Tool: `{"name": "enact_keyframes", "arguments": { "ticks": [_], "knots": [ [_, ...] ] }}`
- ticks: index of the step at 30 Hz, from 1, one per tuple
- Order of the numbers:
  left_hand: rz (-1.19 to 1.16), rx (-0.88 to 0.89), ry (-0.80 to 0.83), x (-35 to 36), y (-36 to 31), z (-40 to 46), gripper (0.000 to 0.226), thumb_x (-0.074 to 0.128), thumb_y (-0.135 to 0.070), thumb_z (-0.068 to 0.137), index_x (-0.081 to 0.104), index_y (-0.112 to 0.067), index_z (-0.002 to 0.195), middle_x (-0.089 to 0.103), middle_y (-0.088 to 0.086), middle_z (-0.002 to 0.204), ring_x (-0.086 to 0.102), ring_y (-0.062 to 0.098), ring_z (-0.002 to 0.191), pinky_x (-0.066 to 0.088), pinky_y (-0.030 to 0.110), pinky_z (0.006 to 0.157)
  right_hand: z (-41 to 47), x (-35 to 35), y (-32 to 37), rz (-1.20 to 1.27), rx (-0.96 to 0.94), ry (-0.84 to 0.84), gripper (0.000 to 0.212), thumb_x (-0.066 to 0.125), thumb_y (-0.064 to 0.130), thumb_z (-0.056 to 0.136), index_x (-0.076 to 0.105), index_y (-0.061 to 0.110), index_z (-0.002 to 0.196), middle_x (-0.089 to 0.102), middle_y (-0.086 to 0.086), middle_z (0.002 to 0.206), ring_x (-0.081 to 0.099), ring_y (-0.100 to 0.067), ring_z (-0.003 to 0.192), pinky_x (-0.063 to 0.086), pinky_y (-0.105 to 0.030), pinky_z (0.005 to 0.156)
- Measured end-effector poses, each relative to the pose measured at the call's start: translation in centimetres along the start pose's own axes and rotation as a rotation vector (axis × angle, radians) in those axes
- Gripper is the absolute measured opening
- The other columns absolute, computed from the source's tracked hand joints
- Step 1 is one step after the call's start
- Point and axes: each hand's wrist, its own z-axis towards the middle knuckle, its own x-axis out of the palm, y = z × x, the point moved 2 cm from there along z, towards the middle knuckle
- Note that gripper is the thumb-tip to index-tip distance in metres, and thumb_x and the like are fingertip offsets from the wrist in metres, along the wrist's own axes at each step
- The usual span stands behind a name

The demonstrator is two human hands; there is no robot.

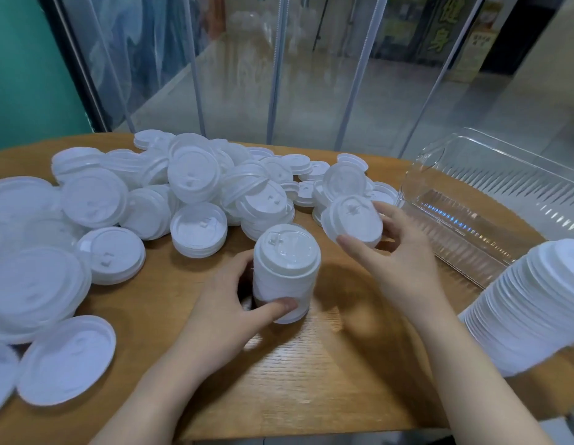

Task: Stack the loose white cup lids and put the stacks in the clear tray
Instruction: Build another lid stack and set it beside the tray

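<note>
Left hand: clasps upright lid stack standing on wooden counter.
Right hand: pinches small lid stack, tilted.
Loose white cup lids: heaped at left.
Clear tray: right, holding no lids.

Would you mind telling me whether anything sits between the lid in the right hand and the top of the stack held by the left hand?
Nothing visible does. The right hand holds a lid up and right of the stack steadied by the left hand; only bare wooden table lies below the gap.
</note>
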Motion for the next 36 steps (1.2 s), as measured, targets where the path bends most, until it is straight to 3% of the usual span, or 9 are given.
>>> {"name": "enact_keyframes", "arguments": {
  "ticks": [5, 10, 14, 17, 21, 25, 31, 36],
  "knots": [
    [-0.006, -0.015, -0.004, 0.0, 0.1, 0.0, 0.066, 0.094, -0.031, 0.072, 0.061, -0.043, 0.127, 0.069, -0.029, 0.118, 0.061, -0.012, 0.111, 0.044, 0.004, 0.086, 0.2, 0.7, -2.3, -0.234, 0.074, 0.101, 0.064, 0.092, 0.042, 0.069, 0.065, 0.034, 0.127, 0.073, 0.016, 0.112, 0.067, -0.003, 0.102, 0.054, -0.031, 0.092],
    [0.003, -0.021, -0.001, 0.0, 0.0, 0.1, 0.067, 0.094, -0.035, 0.071, 0.06, -0.044, 0.129, 0.068, -0.028, 0.12, 0.061, -0.01, 0.113, 0.047, 0.016, 0.093, 0.4, 0.7, -4.0, -0.328, 0.123, 0.182, 0.066, 0.092, 0.044, 0.068, 0.065, 0.031, 0.127, 0.071, 0.012, 0.113, 0.067, -0.008, 0.103, 0.053, -0.03, 0.092],
    [-0.007, -0.032, 0.007, -0.1, -0.1, 0.0, 0.069, 0.093, -0.036, 0.071, 0.059, -0.045, 0.13, 0.068, -0.028, 0.122, 0.06, -0.01, 0.114, 0.049, 0.023, 0.098, 0.6, 0.0, -3.0, -0.257, 0.096, 0.136, 0.058, 0.088, 0.042, 0.074, 0.064, 0.032, 0.126, 0.069, 0.021, 0.115, 0.064, 0.003, 0.105, 0.05, -0.017, 0.089],
    [-0.013, -0.034, 0.006, -0.1, -0.1, 0.0, 0.069, 0.094, -0.035, 0.071, 0.059, -0.044, 0.131, 0.068, -0.026, 0.123, 0.06, -0.009, 0.115, 0.049, 0.025, 0.1, 0.5, -0.6, -1.0, -0.13, 0.046, 0.067, 0.048, 0.086, 0.04, 0.077, 0.064, 0.038, 0.12, 0.072, 0.02, 0.113, 0.066, 0.001, 0.105, 0.052, -0.025, 0.092],
    [-0.022, -0.028, 0.008, -0.1, -0.1, 0.0, 0.07, 0.094, -0.033, 0.072, 0.059, -0.043, 0.131, 0.068, -0.025, 0.123, 0.061, -0.008, 0.116, 0.05, 0.027, 0.102, -0.5, -0.1, 2.1, 0.037, -0.035, 0.11, 0.051, 0.083, 0.047, 0.075, 0.065, 0.036, 0.121, 0.074, 0.018, 0.112, 0.069, -0.001, 0.104, 0.051, -0.016, 0.085],
    [-0.05, -0.04, 0.015, 0.0, -0.2, -0.1, 0.069, 0.094, -0.032, 0.073, 0.06, -0.043, 0.131, 0.069, -0.023, 0.123, 0.063, -0.005, 0.116, 0.051, 0.032, 0.103, -1.5, 1.4, 3.3, 0.006, -0.11, 0.222, 0.062, 0.081, 0.057, 0.072, 0.063, 0.035, 0.128, 0.07, 0.015, 0.123, 0.066, -0.008, 0.115, 0.052, -0.029, 0.095],
    [-0.059, -0.044, 0.018, 0.1, -0.5, -0.2, 0.068, 0.093, -0.029, 0.074, 0.06, -0.043, 0.131, 0.07, -0.022, 0.12, 0.064, -0.004, 0.113, 0.054, 0.035, 0.102, -2.2, 3.7, 3.7, -0.139, -0.19, 0.302, 0.062, 0.08, 0.056, 0.073, 0.061, 0.035, 0.129, 0.064, 0.025, 0.123, 0.056, 0.004, 0.12, 0.041, -0.008, 0.092],
    [-0.056, -0.034, 0.029, 0.0, -0.4, -0.2, 0.071, 0.094, -0.032, 0.074, 0.058, -0.045, 0.135, 0.068, -0.022, 0.126, 0.062, -0.002, 0.118, 0.053, 0.037, 0.105, -2.3, 4.3, 3.6, -0.187, -0.191, 0.354, 0.061, 0.084, 0.052, 0.078, 0.06, 0.035, 0.131, 0.062, 0.026, 0.123, 0.054, 0.005, 0.121, 0.038, -0.006, 0.093]
  ]
}}
